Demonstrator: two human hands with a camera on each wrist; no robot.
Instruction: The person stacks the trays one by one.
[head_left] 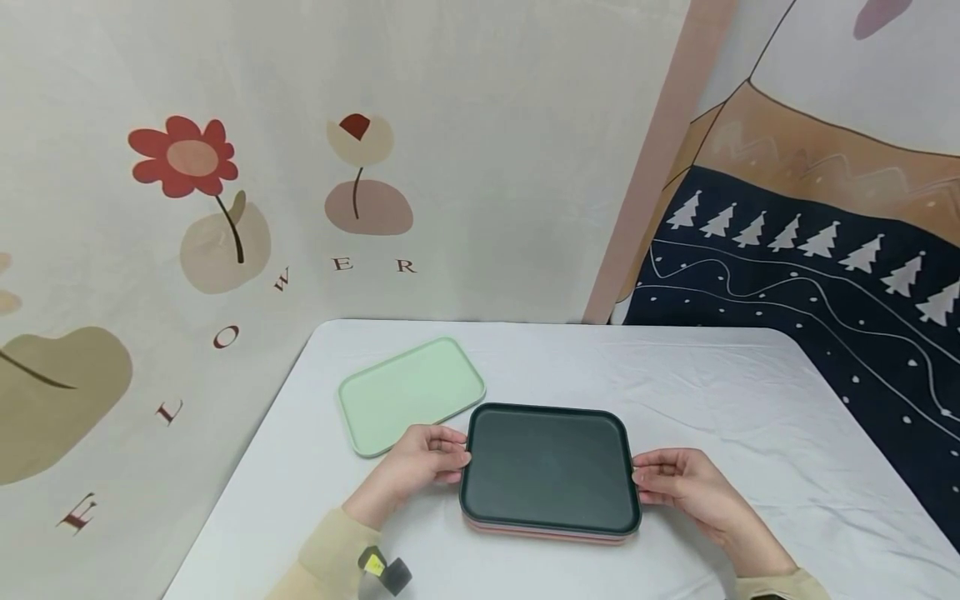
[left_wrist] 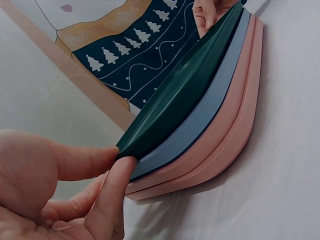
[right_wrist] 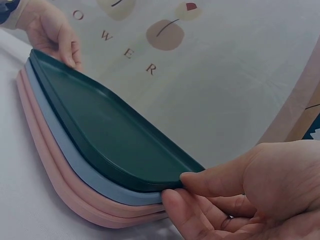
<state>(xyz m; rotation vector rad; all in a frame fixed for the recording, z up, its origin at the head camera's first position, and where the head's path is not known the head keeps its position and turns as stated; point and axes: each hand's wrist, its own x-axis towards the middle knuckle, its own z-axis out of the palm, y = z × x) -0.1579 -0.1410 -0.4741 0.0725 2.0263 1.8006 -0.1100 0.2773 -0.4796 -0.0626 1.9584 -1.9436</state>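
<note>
A dark green tray (head_left: 547,471) tops a stack of trays. Under it come a blue tray (left_wrist: 192,127) and two pink trays (right_wrist: 90,207), their edges nearly lined up. At the stack's left side my left hand (head_left: 423,462) pinches the rim of the dark green tray, thumb on top and index finger at the edge just below. My right hand (head_left: 682,483) grips the opposite rim the same way, its thumb (right_wrist: 215,177) over the corner. Both wrist views show the dark green tray lying close over the blue one.
Behind the left hand, a light green tray (head_left: 412,396) lies flat and angled on the white-covered table (head_left: 300,500). Its near right corner comes close to the stack. A hanging cloth with flower prints (head_left: 487,167) stands behind the table, and a dark tree-patterned cloth (head_left: 787,275) at the right.
</note>
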